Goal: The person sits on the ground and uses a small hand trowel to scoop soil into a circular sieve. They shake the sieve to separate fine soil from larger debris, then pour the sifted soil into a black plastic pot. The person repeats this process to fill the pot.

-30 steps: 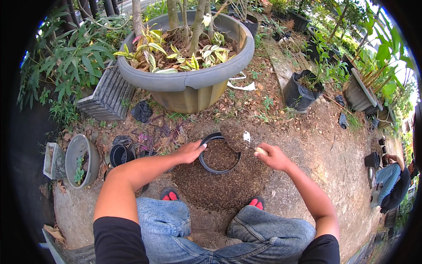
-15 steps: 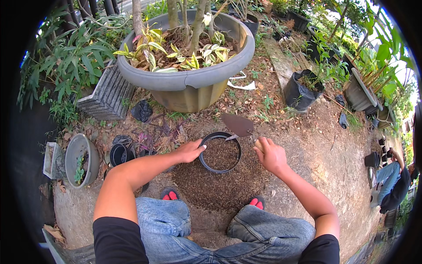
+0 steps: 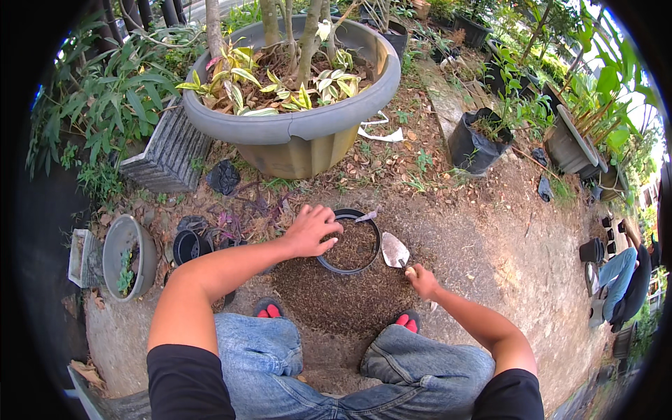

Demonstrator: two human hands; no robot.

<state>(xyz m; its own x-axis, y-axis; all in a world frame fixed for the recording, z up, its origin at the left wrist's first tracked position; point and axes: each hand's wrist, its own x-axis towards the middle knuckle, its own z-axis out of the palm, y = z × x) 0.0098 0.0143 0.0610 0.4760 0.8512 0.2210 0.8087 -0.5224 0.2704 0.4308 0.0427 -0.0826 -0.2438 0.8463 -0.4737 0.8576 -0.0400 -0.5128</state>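
A round black pot [image 3: 379,246] filled with brown soil mix stands on a spread of the same mix [image 3: 329,294] between my feet. My left hand [image 3: 311,232] reaches over the pot's left rim, its fingers apart and bent down toward the soil, holding nothing that shows. A small pale tag [image 3: 367,216] pokes up at the pot's far rim. In my right hand [image 3: 423,281] is the handle of a trowel [image 3: 395,250]. Its pointed blade, with a pale, dirt-smeared face, is just right of the pot, low over the mix.
A large grey planter [image 3: 294,131] with trunks and variegated leaves stands beyond the pot. To the left are a shallow grey pot [image 3: 148,262] and a small black pot [image 3: 190,246]. A black grow bag [image 3: 476,150] is at right. Another person [image 3: 626,280] crouches far right.
My left hand has left its grip on the rim and moved over the pot's soil. My right hand has lowered the trowel toward me, turning its blade to show the pale face.
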